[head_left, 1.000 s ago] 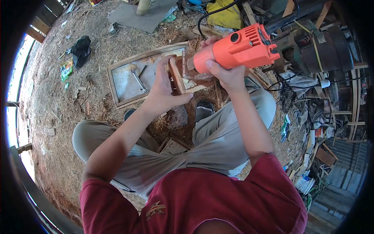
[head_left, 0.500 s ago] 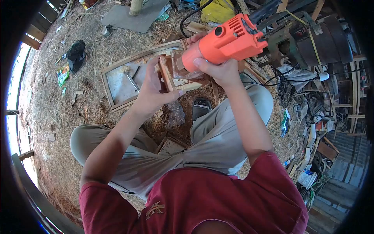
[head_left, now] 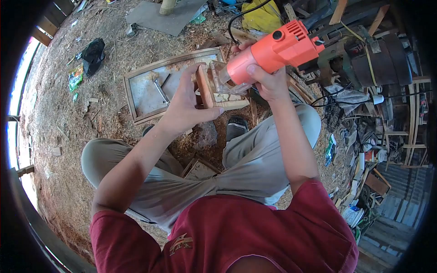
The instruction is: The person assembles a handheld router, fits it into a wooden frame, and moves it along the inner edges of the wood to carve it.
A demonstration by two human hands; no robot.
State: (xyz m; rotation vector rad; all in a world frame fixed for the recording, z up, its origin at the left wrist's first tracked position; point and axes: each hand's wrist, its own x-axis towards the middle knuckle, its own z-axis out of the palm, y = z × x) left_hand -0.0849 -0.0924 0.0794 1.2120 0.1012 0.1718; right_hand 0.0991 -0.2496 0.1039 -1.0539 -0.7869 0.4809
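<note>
My right hand [head_left: 269,83] is wrapped round the orange body of a trim router [head_left: 273,52], which lies tilted with its cord end toward the upper right. Its clear plastic base [head_left: 220,77] rests against a small wooden piece [head_left: 206,86] that looks like an open frame or box. My left hand [head_left: 185,102] grips the near left side of that piece, thumb below and fingers above. The router bit is hidden. Behind my left hand, a wood-rimmed tray [head_left: 132,101] lies on the ground with a metal wrench [head_left: 161,92] in it.
Wood shavings cover the ground. A belt-driven machine [head_left: 378,54] stands at the right, with cords running beside it. A grey sheet [head_left: 154,20], a yellow sack [head_left: 261,16] and a black plastic bag [head_left: 93,55] lie farther off. Scrap wood [head_left: 380,179] is piled at the right.
In view, both hands, the router and the wooden piece have shifted slightly right. The surroundings have shifted a little too. Both grips stay the same.
</note>
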